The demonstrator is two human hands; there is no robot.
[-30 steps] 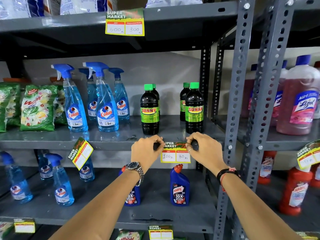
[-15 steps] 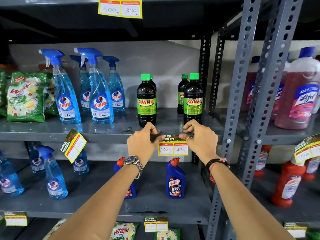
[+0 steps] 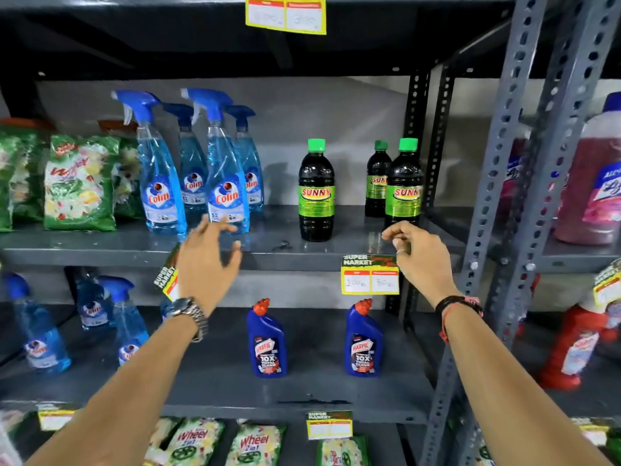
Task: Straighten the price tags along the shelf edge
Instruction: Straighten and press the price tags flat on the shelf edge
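A yellow and green price tag (image 3: 369, 275) hangs level on the front edge of the grey middle shelf (image 3: 295, 260), below the Sunny bottles. My right hand (image 3: 420, 257) is beside its upper right corner, fingers pinched together, holding nothing I can see. My left hand (image 3: 206, 260) is off to the left with fingers spread, in front of a tilted price tag (image 3: 167, 275) that it partly hides. That tag hangs crooked on the same shelf edge below the Colin spray bottles.
Blue Colin spray bottles (image 3: 228, 169) and dark Sunny bottles (image 3: 316, 190) stand on the middle shelf. Harpic bottles (image 3: 363, 341) stand below. More tags show: one on the top shelf (image 3: 285, 15), one low (image 3: 329, 425), a tilted one at far right (image 3: 606, 285). Grey uprights (image 3: 504, 163) stand right.
My left hand let go of the straight tag and moved left toward the crooked tag, fingers opening. My right hand stays near the straight tag's right corner. The camera view shifted left.
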